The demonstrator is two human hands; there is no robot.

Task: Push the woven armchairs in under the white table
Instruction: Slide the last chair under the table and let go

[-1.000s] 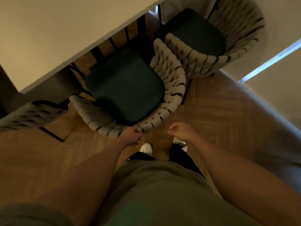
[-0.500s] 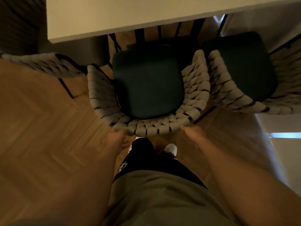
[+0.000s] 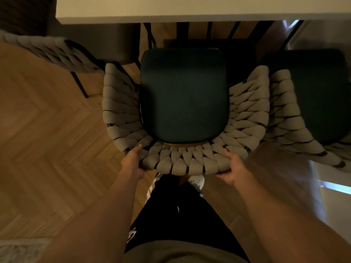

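Observation:
A woven armchair [image 3: 245, 111] with a beige rope back and a dark green seat cushion stands right in front of me, facing the white table [image 3: 190, 8]. The seat's front edge lies a little short of the table's edge. My left hand [image 3: 133, 162] grips the back rim at its left corner, thumb over the top. My right hand [image 3: 234, 169] grips the rim at the right corner. A second woven armchair [image 3: 288, 118] stands touching it on the right, partly cut off by the frame. A third woven armchair [image 3: 57, 52] stands at the table's left end.
Dark metal table legs [image 3: 182, 31] stand under the table ahead of the seat. The floor is herringbone wood [image 3: 47, 139]. A pale rug corner [image 3: 20, 249] shows at bottom left. A white wall and baseboard [image 3: 334, 188] run close on the right. My feet are directly behind the chair.
I have turned to face the chair squarely. My right hand, free a second ago, now holds the back rim, and my left hand has shifted to the rim's left corner.

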